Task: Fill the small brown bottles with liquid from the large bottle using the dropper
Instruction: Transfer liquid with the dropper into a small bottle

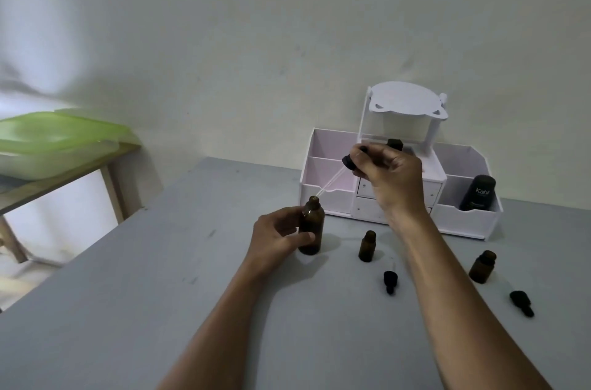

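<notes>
L hand [275, 239] grips lg bottle [316, 223]; R hand [390, 178] pinches dropper [347, 162], tip at mouth.

I see a white organizer [463, 222] at one o'clock, a black tube [478, 196] in its right compartment. Green tub [54, 140] at nine o'clock.

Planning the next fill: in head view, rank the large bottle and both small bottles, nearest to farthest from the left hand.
1. Large bottle, in the left hand.
2. Centre small bottle, just right.
3. Right small bottle, far right.
</notes>
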